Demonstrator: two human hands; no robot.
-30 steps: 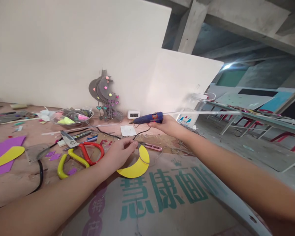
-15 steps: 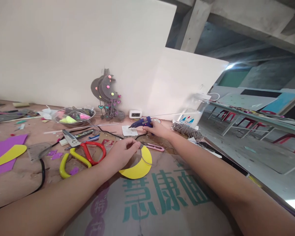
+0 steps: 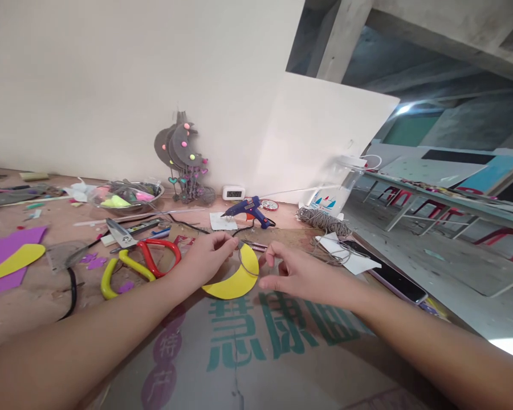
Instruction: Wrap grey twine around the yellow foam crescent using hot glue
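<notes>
We've got a yellow crescent low over the printed cardboard on our desk, approx. mid-view, btwn. our two hands. Our left hand pinches it nr. the upper tip, thumb against fingers; a thin grey cord runs from there across the yellow face to its R edge. Our right hand is just beside that edge, fingers curled & thumb parted from them; can't tell if the fingertips touch the cord.

Behind the crescent, partly hidden, we've a pink cutter. Further back: blue glue gun, nozzle pointing L over a small white paper square, & a white digital clock behind it.

L of our left hand: big scissors, one handle red, one yellow, blades apart; then purple scraps & a purple sheet w/ a yellow piece on top. Bowl of coloured bits sits behind, nr. the grey crescent ornaments by the white panel.

On the R, we see a grey cord bundle, white paper & a dark phone, screen up, nr. desk edge.
</notes>
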